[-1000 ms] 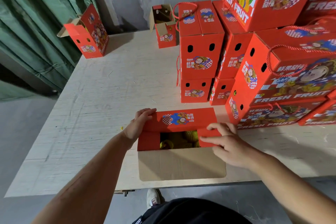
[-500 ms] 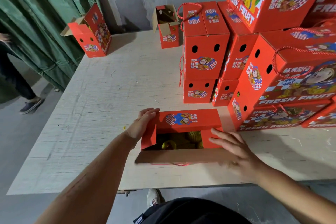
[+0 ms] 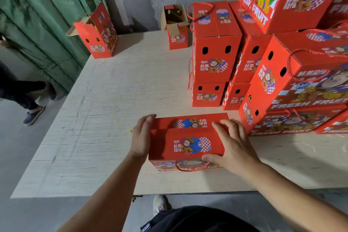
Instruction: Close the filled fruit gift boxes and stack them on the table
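Note:
A red fruit gift box (image 3: 186, 141) sits near the front edge of the pale wooden table (image 3: 113, 100), its two top flaps folded down over the opening and a red rope handle hanging on its near side. My left hand (image 3: 141, 137) lies flat against the box's left end, fingers straight. My right hand (image 3: 231, 145) spreads over the right part of the lid, fingers pressing the top and thumb at the front top edge. The fruit is hidden under the flaps.
Stacks of closed red gift boxes (image 3: 293, 73) fill the table's right side and rise high. Two open boxes stand at the back: one at the far left corner (image 3: 98, 39), one at the middle back (image 3: 177, 32). A person's leg and shoe (image 3: 32, 115) are on the floor at left.
The near cardboard flap has swung up and over, covering the fruit. My right hand moved from the side flap onto the lid; my left hand stayed at the left end.

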`<move>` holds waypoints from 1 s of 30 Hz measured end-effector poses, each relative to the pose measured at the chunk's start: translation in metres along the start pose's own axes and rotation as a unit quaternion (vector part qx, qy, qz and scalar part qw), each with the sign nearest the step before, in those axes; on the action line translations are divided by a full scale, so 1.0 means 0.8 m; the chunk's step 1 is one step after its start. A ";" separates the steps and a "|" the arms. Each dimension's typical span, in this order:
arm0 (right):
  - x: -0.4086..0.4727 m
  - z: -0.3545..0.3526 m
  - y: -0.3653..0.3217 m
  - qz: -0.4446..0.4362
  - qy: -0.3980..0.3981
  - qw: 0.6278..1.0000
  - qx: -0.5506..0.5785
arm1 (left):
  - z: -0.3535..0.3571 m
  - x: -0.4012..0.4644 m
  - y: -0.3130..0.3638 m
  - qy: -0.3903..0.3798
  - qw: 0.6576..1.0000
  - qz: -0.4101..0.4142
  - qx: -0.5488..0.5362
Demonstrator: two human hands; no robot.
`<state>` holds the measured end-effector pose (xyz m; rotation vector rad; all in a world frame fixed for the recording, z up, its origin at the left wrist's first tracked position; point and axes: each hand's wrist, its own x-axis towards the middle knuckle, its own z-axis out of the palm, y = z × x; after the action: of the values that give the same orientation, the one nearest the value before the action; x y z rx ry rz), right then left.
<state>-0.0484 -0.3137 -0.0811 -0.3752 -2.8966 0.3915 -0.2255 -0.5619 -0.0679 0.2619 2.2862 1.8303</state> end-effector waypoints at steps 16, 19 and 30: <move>0.010 0.004 0.005 -0.058 -0.016 0.998 -0.028 | 0.014 -0.023 -0.034 -0.090 0.791 0.363 0.484; 0.006 0.005 0.000 -0.043 -0.049 0.998 -0.025 | 0.013 -0.019 -0.031 -0.122 0.792 0.330 0.498; -0.010 0.011 -0.010 -0.031 0.030 0.997 -0.057 | 0.016 -0.040 -0.036 -0.037 0.774 0.377 0.508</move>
<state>-0.0447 -0.3252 -0.0887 -0.3070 -2.8702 0.2017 -0.1919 -0.5643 -0.0970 1.5360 3.1014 0.4268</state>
